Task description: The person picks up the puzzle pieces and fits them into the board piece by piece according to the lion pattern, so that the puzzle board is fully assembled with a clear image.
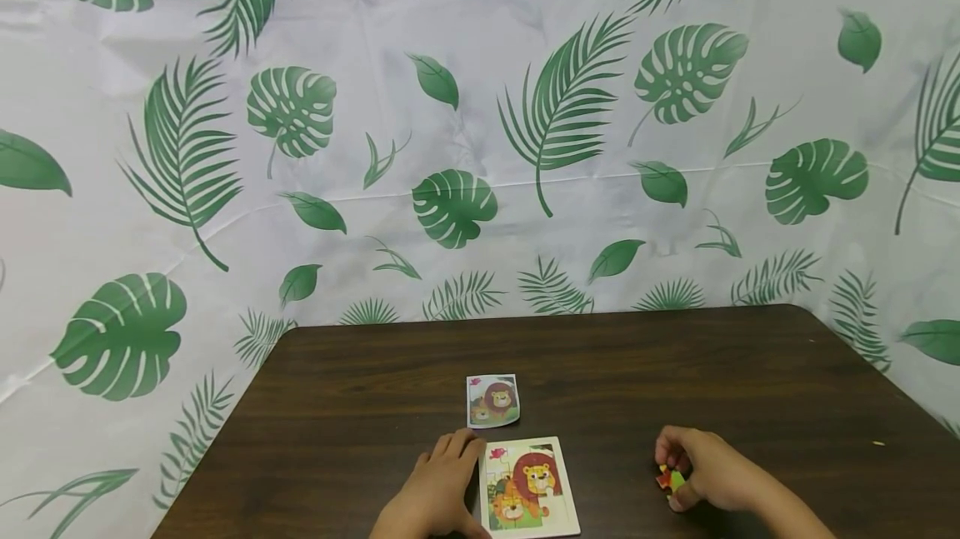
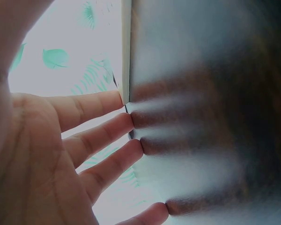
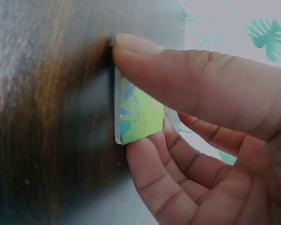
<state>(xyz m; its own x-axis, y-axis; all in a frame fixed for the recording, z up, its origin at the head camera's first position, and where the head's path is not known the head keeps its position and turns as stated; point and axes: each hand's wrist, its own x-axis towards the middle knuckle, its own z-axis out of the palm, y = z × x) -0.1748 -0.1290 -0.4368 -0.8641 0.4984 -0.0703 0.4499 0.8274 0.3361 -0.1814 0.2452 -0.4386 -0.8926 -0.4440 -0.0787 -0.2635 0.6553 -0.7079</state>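
Near the table's front, a lion puzzle board with a pale frame lies flat, part of its picture filled with pieces. My left hand is at the board's left side, fingers spread. In the left wrist view, fingertips touch the tabletop and one finger meets the edge of the board. To the right of the board, my right hand holds a green puzzle piece between thumb and fingers, low at the tabletop. Red and yellow puzzle parts show by its fingers; whether they are separate pieces is unclear.
A small picture card of the same lions lies just behind the board. The dark wooden table ends at a white cloth backdrop printed with green leaves. A tiny yellowish bit lies at the far right.
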